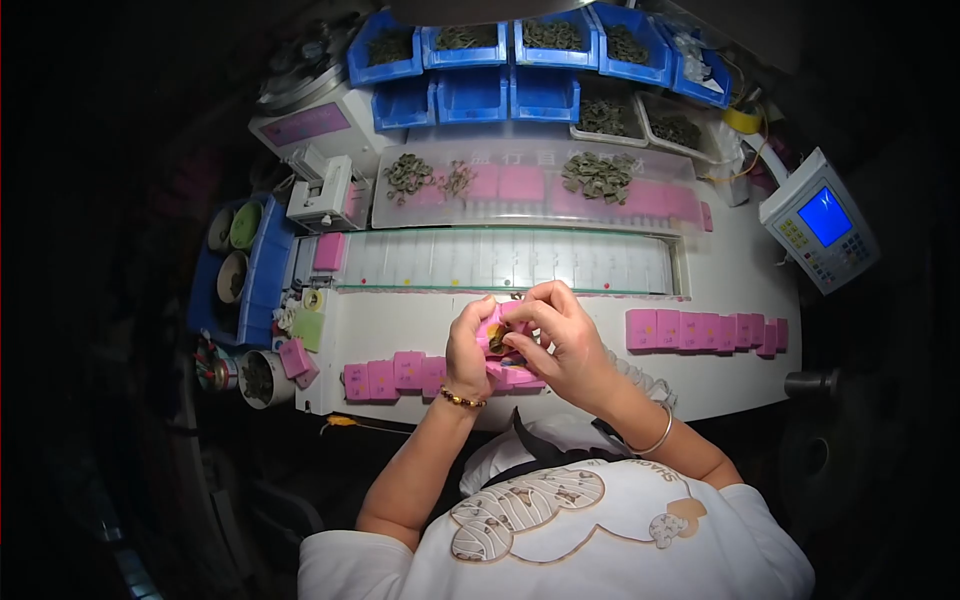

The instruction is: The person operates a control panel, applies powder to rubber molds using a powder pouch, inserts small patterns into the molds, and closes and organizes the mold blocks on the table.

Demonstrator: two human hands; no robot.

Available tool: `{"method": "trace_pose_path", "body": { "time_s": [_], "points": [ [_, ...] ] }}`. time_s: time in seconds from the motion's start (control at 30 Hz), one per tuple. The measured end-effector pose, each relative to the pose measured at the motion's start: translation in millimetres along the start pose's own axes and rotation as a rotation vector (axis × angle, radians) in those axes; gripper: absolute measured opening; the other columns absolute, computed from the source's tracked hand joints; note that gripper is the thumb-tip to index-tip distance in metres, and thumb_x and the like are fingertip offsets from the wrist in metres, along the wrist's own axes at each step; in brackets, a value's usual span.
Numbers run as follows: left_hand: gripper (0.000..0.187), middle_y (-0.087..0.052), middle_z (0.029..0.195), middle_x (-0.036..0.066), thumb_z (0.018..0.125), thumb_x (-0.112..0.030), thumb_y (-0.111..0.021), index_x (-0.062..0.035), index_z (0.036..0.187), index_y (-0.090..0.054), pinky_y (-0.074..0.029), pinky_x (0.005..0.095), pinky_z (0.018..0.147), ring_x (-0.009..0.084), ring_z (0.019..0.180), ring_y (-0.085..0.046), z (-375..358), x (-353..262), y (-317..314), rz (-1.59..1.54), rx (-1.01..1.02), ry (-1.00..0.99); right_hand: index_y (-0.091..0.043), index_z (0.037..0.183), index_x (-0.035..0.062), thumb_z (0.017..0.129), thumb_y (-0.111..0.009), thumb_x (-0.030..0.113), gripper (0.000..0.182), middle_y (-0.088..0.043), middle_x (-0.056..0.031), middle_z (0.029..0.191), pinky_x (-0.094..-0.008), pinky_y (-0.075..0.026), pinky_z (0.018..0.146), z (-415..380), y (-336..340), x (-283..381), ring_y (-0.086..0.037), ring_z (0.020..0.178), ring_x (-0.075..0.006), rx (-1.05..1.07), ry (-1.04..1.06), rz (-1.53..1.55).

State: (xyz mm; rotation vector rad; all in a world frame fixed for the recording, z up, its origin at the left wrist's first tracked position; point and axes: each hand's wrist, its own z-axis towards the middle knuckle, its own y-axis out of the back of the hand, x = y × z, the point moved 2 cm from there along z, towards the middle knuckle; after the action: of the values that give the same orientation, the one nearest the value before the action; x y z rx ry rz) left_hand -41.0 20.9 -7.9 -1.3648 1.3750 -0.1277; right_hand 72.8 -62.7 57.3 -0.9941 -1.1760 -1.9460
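Observation:
My left hand [467, 350] is closed round a small pink box [487, 332], held upright above the front of the white worktop. Inside its opening are a dark green, dried-leaf-like piece [497, 341] and a yellow patch. My right hand [570, 350] is bent over that opening, fingers and thumb drawn in close to the dark piece. What its fingertips hold, if anything, is too small to make out. Just below both hands lies more pink packaging [517, 375], partly hidden by them. Left of my left wrist runs a row of pink boxes [382, 380].
Another row of pink boxes [690, 331] stands at right. Behind my hands is a long glass-topped compartment strip [500, 262], then a translucent lid [510, 210] bearing dark green piles. Blue bins [472, 95] line the back. A keypad display [825, 220] stands right, a blue tray [262, 270] left.

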Motion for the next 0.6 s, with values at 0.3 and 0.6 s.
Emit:
{"method": "trace_pose_path", "body": {
  "time_s": [0.3, 0.6],
  "points": [
    [0.027, -0.063, 0.077, 0.004, 0.094, -0.03, -0.047, -0.0083, 0.085, -0.06, -0.048, 0.03, 0.061, 0.0161, 0.065, -0.06, 7, 7, 7, -0.07, -0.238, -0.068, -0.059, 0.099, -0.0001, 0.083, -0.067, -0.006, 0.019, -0.062, -0.009, 0.092, -0.0264, -0.05, 0.06, -11, -8, -11, -0.061, 0.077, -0.0151, 0.027, 0.139, 0.013],
    [0.05, -0.064, 0.075, 0.006, 0.098, -0.055, -0.046, -0.0082, 0.083, -0.057, -0.053, 0.0305, 0.059, 0.0162, 0.061, -0.062, -1, 1, -4, 0.048, -0.131, 0.043, -0.054, 0.103, 0.0018, 0.091, -0.064, -0.003, 0.017, -0.066, -0.008, 0.098, -0.0224, -0.052, 0.073, -7, 5, -18, -0.063, 0.083, -0.0089, -0.337, -0.177, 0.515]
  ]
}}
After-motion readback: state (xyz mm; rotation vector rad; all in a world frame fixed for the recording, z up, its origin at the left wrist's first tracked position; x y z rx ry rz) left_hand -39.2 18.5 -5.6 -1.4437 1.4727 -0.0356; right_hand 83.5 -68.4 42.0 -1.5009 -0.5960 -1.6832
